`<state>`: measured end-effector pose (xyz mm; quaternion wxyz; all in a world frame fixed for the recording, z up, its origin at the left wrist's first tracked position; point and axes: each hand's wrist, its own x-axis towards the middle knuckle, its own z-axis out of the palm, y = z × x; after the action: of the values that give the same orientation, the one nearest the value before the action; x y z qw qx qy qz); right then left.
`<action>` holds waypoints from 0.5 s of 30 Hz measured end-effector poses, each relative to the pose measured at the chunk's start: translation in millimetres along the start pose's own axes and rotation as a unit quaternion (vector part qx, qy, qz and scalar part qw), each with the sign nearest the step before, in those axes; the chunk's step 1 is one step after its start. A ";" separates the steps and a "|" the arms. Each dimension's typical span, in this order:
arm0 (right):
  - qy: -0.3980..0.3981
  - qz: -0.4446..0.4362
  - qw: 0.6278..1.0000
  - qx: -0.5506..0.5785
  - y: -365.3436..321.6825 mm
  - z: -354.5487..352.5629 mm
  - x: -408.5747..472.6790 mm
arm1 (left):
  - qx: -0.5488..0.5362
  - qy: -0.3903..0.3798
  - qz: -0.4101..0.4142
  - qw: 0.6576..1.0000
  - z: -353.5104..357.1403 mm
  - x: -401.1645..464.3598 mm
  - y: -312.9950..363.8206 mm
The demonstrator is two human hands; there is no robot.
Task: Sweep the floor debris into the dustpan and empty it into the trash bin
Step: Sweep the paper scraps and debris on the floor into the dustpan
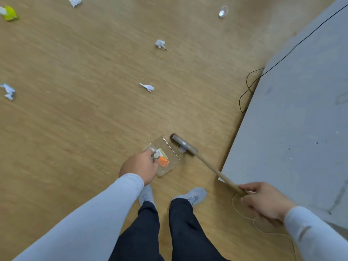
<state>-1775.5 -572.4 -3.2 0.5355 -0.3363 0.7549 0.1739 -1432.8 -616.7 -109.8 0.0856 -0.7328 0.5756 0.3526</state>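
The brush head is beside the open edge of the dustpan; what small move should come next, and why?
Probably a short stroke of the brush toward the dustpan. A small pale piece lies at its lip, under the brush, not yet inside. The left hand holds the pan; the right hand grips the handle.

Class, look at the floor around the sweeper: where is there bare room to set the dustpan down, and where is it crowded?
Bare floor lies left of the left hand, below the crumpled paper and right of the paper scrap. It is crowded around the dustpan: the brush at its mouth, the shoes behind, and the grey wall and black cable on the right.
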 end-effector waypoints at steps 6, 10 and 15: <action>-0.003 0.003 0.999 0.043 10.8 -7.0 -21.7 | 0.014 0.001 0.003 1.000 -5.0 2.7 3.0; 0.020 -0.014 1.000 0.015 -9.9 20.5 -3.1 | 0.007 0.007 0.003 1.000 -3.8 4.8 2.2; -0.008 0.003 0.998 0.063 -27.4 22.8 6.6 | 0.010 0.006 0.006 1.000 -3.3 2.4 -0.6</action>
<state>-1742.0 -579.8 -14.9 0.5610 -0.2984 0.7611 0.1303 -1430.6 -620.2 -109.1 0.0877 -0.7307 0.5837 0.3431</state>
